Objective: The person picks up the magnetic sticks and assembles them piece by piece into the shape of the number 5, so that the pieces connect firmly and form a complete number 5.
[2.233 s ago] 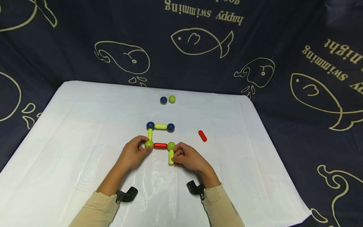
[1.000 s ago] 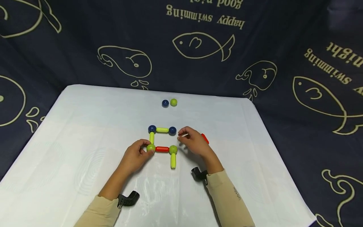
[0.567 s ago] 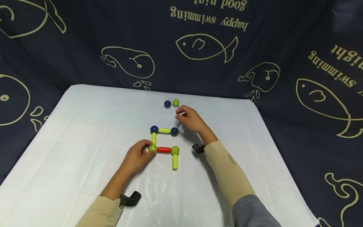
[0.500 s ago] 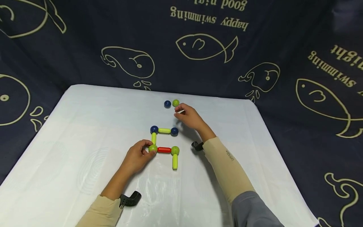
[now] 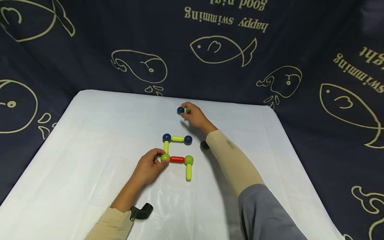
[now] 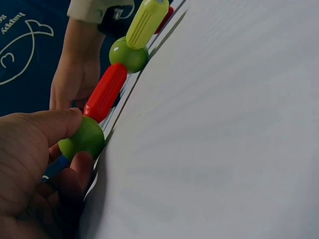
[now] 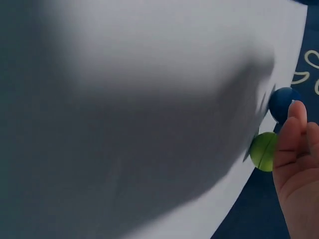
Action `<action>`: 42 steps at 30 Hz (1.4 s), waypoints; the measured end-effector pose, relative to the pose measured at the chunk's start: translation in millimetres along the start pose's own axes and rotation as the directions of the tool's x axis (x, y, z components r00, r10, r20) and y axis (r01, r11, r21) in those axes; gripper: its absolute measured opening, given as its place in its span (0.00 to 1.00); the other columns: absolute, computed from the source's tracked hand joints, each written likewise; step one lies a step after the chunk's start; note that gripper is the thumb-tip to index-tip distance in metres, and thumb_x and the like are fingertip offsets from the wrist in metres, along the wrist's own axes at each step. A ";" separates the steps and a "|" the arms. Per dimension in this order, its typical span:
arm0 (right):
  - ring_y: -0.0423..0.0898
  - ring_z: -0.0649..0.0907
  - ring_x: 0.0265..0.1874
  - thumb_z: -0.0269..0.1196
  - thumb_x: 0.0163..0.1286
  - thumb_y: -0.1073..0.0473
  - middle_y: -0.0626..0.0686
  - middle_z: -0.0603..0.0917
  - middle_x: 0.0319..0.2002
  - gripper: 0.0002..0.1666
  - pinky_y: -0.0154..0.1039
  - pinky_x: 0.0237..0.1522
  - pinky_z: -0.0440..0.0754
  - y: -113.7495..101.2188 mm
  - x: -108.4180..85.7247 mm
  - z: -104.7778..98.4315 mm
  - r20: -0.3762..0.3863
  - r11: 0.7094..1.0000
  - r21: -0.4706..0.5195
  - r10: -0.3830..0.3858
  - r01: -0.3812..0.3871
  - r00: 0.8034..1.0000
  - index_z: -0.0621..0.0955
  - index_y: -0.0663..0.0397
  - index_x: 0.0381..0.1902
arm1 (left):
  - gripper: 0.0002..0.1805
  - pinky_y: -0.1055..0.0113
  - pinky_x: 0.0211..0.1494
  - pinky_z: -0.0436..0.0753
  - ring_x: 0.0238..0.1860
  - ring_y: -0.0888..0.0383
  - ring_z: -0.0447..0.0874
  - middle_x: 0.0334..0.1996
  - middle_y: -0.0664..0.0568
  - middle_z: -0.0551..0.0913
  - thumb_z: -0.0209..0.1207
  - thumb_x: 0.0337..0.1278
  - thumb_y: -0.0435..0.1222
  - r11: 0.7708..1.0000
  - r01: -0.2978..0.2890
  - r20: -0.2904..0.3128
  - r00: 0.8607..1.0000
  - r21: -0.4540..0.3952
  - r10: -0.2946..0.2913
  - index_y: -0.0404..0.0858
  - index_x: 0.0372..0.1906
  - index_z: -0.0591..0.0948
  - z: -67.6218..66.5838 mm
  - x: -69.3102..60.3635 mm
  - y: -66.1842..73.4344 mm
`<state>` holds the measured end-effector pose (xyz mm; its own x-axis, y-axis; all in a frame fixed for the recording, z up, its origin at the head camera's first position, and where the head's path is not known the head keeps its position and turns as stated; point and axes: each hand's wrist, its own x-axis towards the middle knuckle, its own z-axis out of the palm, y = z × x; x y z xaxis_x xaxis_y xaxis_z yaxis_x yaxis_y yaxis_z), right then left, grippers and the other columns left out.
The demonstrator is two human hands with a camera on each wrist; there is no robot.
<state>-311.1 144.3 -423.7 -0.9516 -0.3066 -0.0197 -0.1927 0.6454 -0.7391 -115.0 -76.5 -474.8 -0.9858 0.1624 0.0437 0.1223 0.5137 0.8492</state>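
My left hand pinches a green ball between thumb and fingers. That ball joins a yellow-green rod and a red rod of a ball-and-rod figure. Two blue balls with a yellow-green rod between them form its far side. Another green ball ends the red rod, and a yellow-green rod extends from it towards me. My right hand has its fingertips at a loose blue ball; whether they pinch it is unclear. Beside it sits a loose green ball, partly hidden by the hand.
A white cloth covers the table, with a dark blue patterned curtain behind its far edge. In the left wrist view, a red piece shows behind a yellow-green rod. The right sleeve reaches across the table's right half.
My right hand has left the near yellow-green rod and moved away from me to the loose balls. The loose red rod is now hidden from the head view. My left hand keeps its hold.
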 end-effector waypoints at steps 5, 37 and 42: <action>0.45 0.78 0.46 0.61 0.73 0.56 0.51 0.74 0.62 0.28 0.40 0.53 0.75 -0.5 9.6 1.7 -0.007 0.996 -0.089 -0.010 0.009 1.000 0.71 0.49 0.69 | 0.17 0.65 0.29 0.72 0.27 0.58 0.72 0.29 0.54 0.76 0.68 0.58 0.38 1.000 -0.013 -0.008 1.000 -0.019 0.012 0.41 0.51 0.80 2.9 -1.5 0.2; 0.45 0.82 0.43 0.62 0.73 0.57 0.53 0.77 0.58 0.19 0.40 0.42 0.79 2.9 2.1 10.5 0.151 0.997 -0.043 0.073 -0.067 0.986 0.76 0.49 0.60 | 0.18 0.65 0.28 0.71 0.26 0.58 0.71 0.28 0.53 0.76 0.70 0.56 0.37 1.000 -0.025 -0.012 1.000 -0.005 0.025 0.39 0.50 0.80 1.5 -1.1 -0.4; 0.46 0.81 0.45 0.63 0.72 0.56 0.52 0.77 0.58 0.20 0.40 0.40 0.81 0.4 -10.3 7.4 0.118 0.998 -0.030 0.065 -0.062 0.991 0.77 0.48 0.60 | 0.18 0.65 0.28 0.71 0.26 0.58 0.71 0.28 0.53 0.75 0.69 0.57 0.36 1.000 -0.027 -0.011 1.000 0.003 0.027 0.38 0.51 0.80 1.4 -0.5 -0.8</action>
<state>-299.7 142.5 -428.8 -0.9272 -0.3447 -0.1467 -0.1409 0.6838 -0.7159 -114.4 -75.8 -476.3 -0.9833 0.1673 0.0722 0.1493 0.5119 0.8460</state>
